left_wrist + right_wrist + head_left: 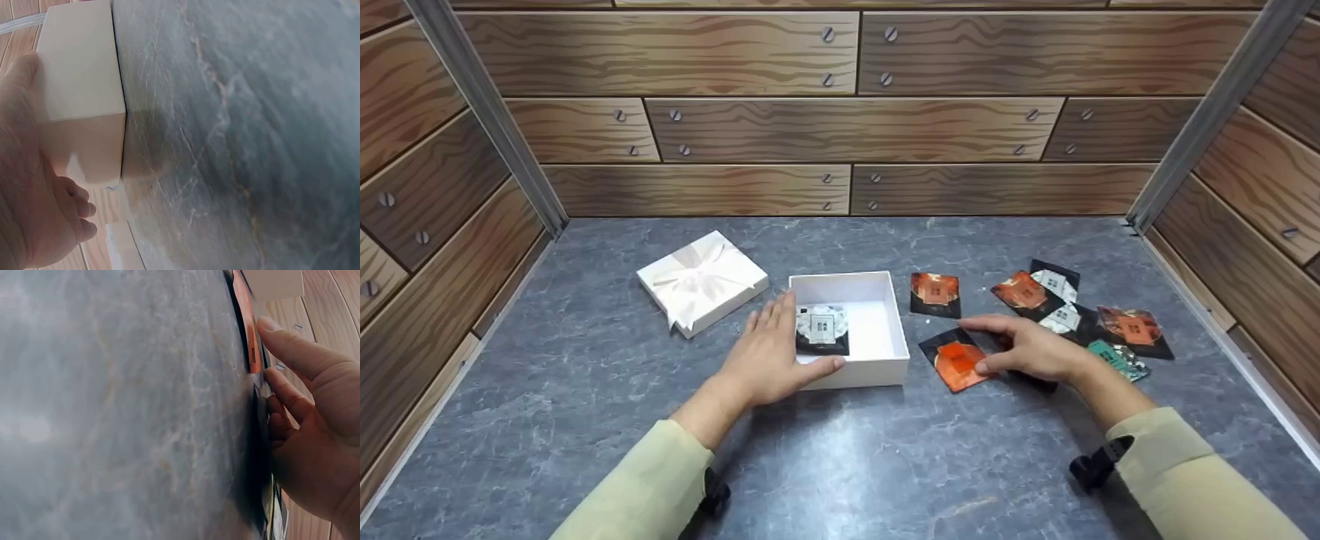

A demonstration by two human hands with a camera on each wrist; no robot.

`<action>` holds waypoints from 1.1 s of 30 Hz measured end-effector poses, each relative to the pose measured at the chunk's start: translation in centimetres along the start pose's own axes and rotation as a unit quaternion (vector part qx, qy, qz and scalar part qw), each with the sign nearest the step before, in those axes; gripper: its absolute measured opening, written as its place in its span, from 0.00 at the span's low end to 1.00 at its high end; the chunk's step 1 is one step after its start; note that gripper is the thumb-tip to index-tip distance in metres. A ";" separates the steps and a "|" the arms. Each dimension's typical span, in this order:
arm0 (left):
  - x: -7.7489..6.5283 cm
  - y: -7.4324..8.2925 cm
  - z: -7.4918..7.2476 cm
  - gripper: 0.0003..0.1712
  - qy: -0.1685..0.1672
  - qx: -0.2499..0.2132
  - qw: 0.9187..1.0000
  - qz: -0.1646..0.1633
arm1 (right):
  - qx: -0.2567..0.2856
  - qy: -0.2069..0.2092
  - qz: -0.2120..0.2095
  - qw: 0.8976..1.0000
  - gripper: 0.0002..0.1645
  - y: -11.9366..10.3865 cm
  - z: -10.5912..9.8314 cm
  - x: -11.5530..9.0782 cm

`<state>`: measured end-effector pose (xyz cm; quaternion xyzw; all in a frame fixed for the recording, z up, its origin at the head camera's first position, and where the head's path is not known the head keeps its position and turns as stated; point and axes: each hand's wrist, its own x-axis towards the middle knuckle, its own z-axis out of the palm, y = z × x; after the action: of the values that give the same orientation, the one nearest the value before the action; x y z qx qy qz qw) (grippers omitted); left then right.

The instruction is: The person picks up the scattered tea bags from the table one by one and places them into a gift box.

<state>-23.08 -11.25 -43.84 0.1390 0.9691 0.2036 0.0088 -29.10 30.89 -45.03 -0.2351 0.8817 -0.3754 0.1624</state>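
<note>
Left hand [769,352] rests, fingers straight, against the white box [870,373], maybe so it won't slide; right hand [1035,349], loosely spread, reaches over an orange packet [955,363].

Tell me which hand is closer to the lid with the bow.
Left. The left hand touches the white box near the lid; the right hand is on the box's other side, at an orange packet.

The left sleeve [641,480] and right sleeve [1207,480] are pale yellow-green, the right one ending in a broad cuff [1162,444]; a rounded black device [715,495] shows beside the left, a chunky black unit [1093,469] beside the right
</note>
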 end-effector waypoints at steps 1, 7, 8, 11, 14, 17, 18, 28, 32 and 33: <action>0.0 0.0 0.0 0.78 0.000 0.001 1.000 -0.001 | -0.001 0.000 -0.005 1.000 0.45 0.0 0.1 0.0; -0.2 -0.1 -0.1 0.77 0.003 0.002 1.000 -0.004 | -0.026 0.007 -0.034 0.999 0.47 -0.1 0.6 0.0; -0.2 -0.1 -0.1 0.77 0.004 0.001 1.000 -0.003 | -0.034 0.008 -0.038 0.999 0.48 -0.2 0.6 0.0; -0.2 0.0 -0.2 0.76 0.005 0.003 1.000 -0.003 | -0.055 0.010 -0.043 0.998 0.49 -0.2 0.8 0.0; -0.2 0.0 -0.2 0.76 0.006 0.006 1.000 -0.002 | -0.067 0.006 -0.039 0.997 0.50 -0.1 0.8 -0.1; -0.2 0.1 -0.2 0.77 0.005 0.009 1.000 -0.002 | -0.073 -0.002 -0.035 0.997 0.49 -0.1 0.8 -0.1; -0.2 0.1 -0.2 0.77 0.005 0.009 1.000 -0.002 | -0.074 -0.005 -0.037 0.997 0.48 -0.1 0.7 -0.2; -0.2 0.2 -0.1 0.77 0.003 0.007 1.000 -0.002 | -0.052 -0.020 -0.034 0.998 0.40 -0.4 0.6 -0.3; -0.1 0.2 -0.1 0.77 0.002 0.005 1.000 -0.002 | -0.043 -0.014 -0.033 0.998 0.42 -0.2 0.7 -0.2; -0.1 0.2 -0.1 0.77 0.001 0.005 1.000 -0.002 | -0.040 -0.013 -0.034 0.999 0.42 -0.2 0.7 -0.2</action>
<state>-22.89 -11.14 -43.69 0.1366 0.9705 0.1985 0.0078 -28.54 30.49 -45.27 -0.2761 0.8852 -0.3424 0.1514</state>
